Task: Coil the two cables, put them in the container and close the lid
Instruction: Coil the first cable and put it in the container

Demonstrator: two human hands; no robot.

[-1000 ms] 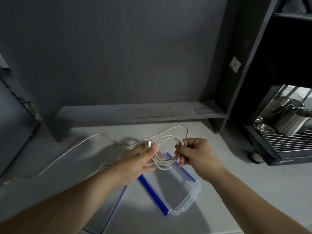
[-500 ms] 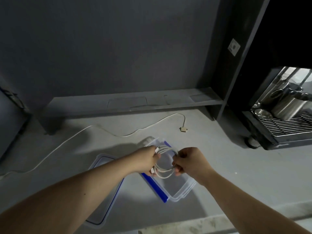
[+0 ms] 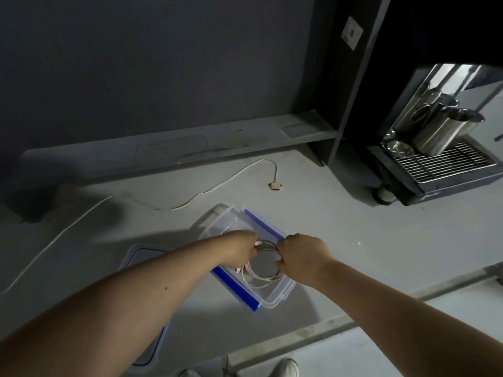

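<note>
A coiled white cable point(image 3: 261, 276) hangs inside the clear plastic container point(image 3: 283, 291) with blue clip edges, low in the middle of the white counter. My left hand point(image 3: 239, 251) grips the coil's left side and my right hand point(image 3: 302, 254) grips its right side, both just above the container's opening. A second white cable point(image 3: 190, 202) lies uncoiled across the counter behind, its plug point(image 3: 275, 185) at the right end. The clear lid point(image 3: 141, 257) with a blue rim lies flat to the left, partly hidden under my left forearm.
An espresso machine point(image 3: 435, 170) with steel jugs point(image 3: 441, 131) on its drip grate stands at the right. A low grey shelf point(image 3: 190, 142) runs along the dark back wall. The counter's front edge point(image 3: 313, 336) is near my shoes.
Both hands have lowered the coiled cable from above the counter down into the open container. The view has tilted further downward.
</note>
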